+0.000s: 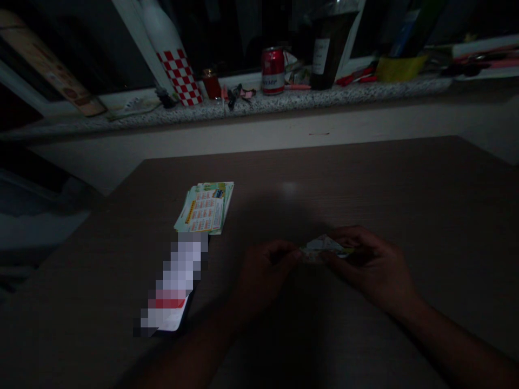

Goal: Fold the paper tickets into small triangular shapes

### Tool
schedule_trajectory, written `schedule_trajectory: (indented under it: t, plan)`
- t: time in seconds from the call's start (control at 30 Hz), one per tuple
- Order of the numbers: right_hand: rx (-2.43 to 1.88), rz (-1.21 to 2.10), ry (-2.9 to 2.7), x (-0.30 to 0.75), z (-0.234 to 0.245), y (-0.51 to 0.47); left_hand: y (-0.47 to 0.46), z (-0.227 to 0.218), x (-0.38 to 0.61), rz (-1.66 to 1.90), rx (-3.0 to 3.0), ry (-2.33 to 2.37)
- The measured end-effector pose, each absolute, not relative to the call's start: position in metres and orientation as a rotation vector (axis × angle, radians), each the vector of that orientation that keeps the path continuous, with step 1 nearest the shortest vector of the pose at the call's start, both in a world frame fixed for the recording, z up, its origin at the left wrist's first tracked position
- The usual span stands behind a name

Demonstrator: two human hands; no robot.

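A small folded piece of printed paper point(323, 244) is held just above the table, with a pale pointed flap standing up in its middle. My left hand point(261, 273) pinches its left end between thumb and fingertips. At the other end, my right hand point(375, 267) grips the paper, thumb in front and fingers behind. Dim light hides the finer folds. Left of my hands lies a stack of green printed slips point(205, 209) with rows of orange figures. Nearer to me, a lit phone point(170, 322) rests on the table, its screen mostly blurred out.
The brown wooden table point(357, 183) ends at a wall below a granite windowsill point(243, 111). Along the sill stand a red-and-white checkered bottle point(178, 70), a red can point(272, 71), a dark container point(328, 51) and a yellow holder point(401, 67).
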State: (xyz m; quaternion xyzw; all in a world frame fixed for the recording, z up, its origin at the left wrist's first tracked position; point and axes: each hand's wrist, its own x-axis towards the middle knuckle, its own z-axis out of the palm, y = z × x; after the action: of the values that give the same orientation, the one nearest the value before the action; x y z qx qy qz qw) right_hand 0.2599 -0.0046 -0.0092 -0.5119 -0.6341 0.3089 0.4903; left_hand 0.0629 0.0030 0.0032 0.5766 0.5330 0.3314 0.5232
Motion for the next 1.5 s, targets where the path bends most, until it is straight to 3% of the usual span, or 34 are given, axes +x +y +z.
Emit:
schedule_trajectory:
  t: [0.83, 1.0, 1.3, 1.5]
  plan:
    - [-1.135, 1.116, -1.319, 0.258, -0.007, -0.005, 0.000, -0.003, 0.060, 0.770, 1.562, 1.222]
    - [-1.097, 1.219, -1.248, 0.258, -0.005, -0.005, 0.002, -0.002, 0.059, 0.705, 1.789, 1.225]
    - [-1.037, 1.352, -1.219, 0.254, -0.003, -0.004, -0.003, 0.007, 0.059, 0.935, 2.202, 1.048]
    - [-1.050, 1.370, -1.237, 0.256, -0.002, -0.005, -0.005, 0.012, 0.058, 0.763, 2.064, 1.083]
